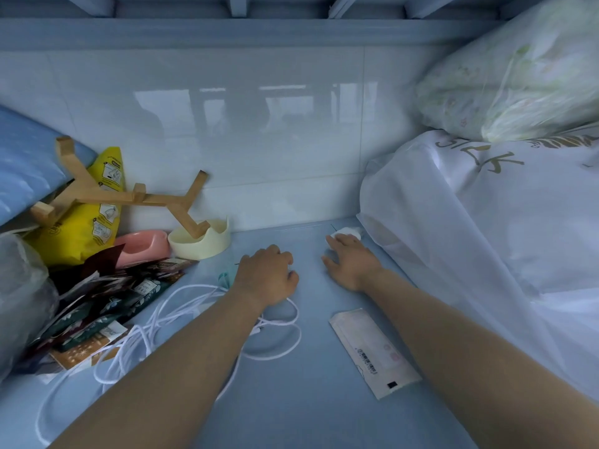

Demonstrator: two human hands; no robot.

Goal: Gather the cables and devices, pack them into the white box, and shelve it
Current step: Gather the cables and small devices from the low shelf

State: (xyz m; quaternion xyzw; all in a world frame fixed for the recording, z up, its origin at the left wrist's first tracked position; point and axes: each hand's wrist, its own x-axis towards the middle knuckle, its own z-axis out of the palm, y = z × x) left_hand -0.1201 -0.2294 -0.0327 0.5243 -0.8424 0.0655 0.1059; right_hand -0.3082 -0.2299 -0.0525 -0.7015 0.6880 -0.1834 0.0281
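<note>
Both my arms reach into the blue shelf [291, 409], two hands side by side near the tiled back wall. My left hand [269, 275] rests knuckles-up with its fingers curled under; I cannot tell whether they hold anything. My right hand [351, 262] lies open and flat, fingers stretched so that the tips touch one small white object [345, 233] at the foot of the wall. What it is, I cannot make out. The white cable [142, 338] sprawls in many loose loops on the shelf beneath and left of my left forearm; whether it is one cable or more I cannot tell. One flat white packet [372, 350] with a barcode lies just left of my right forearm. At the left I count two bowls, one pink bowl [142, 246] and one cream bowl [201, 243], with one wooden stand [129, 197] tipped so a leg sits in the cream one, one yellow pouch [81, 234] behind, and a heap of dark sachets [113, 303] in front. On the right are two bagged bundles: a white plastic bag [486, 238] and a clear-wrapped bundle [518, 76] on top of it.
</note>
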